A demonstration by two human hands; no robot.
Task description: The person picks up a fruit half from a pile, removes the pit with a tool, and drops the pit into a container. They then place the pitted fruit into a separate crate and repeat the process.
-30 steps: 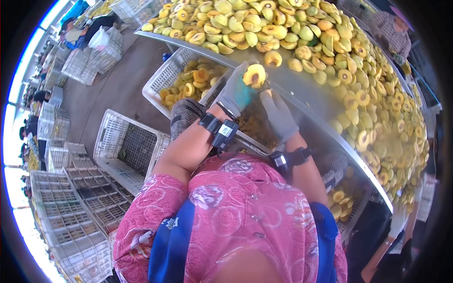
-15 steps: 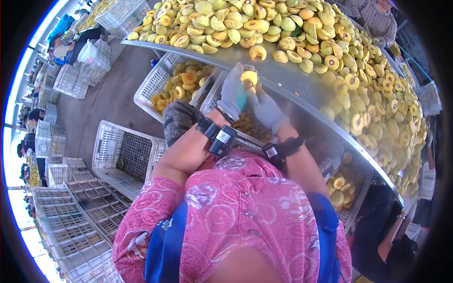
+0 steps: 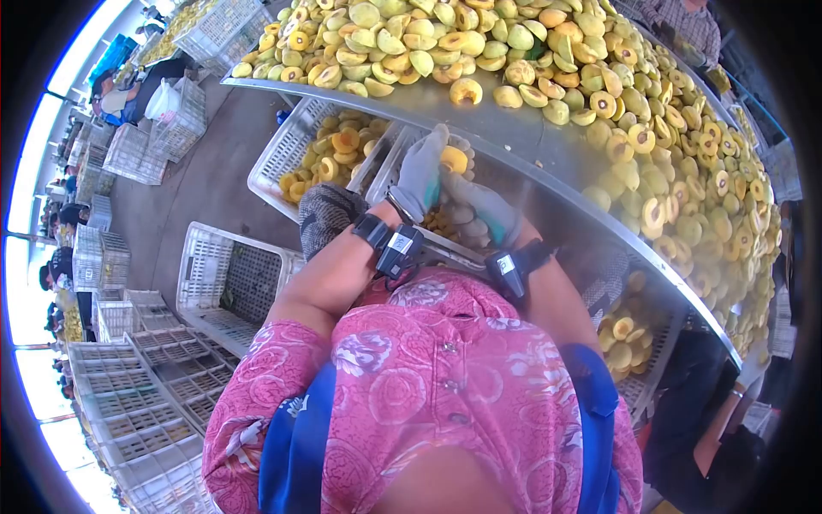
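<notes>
Grey gloves cover both my hands. My left hand [image 3: 419, 176] is closed round a yellow fruit half [image 3: 453, 159], held upright just below the metal table's edge. Beside it, to the right, my right hand [image 3: 486, 210] is blurred, with its fingers pointing toward the fruit; what it holds, if anything, cannot be made out. Beneath both hands stands a crate [image 3: 390, 176] with small pieces in its bottom. Many halved yellow-green fruits [image 3: 402, 38] are heaped on the metal table [image 3: 505, 128] in front.
A white crate of fruit halves [image 3: 282, 154] stands left of my knee. An empty white crate [image 3: 201, 265] lies further left, near stacked crates [image 3: 128, 403]. More fruit [image 3: 625, 343] sits in a crate at lower right. A co-worker's arm [image 3: 719, 424] reaches in at right.
My right hand has moved down and right, away from the fruit, and its fingers have come apart from my left hand. The fruit half sits slightly lower in my left hand.
</notes>
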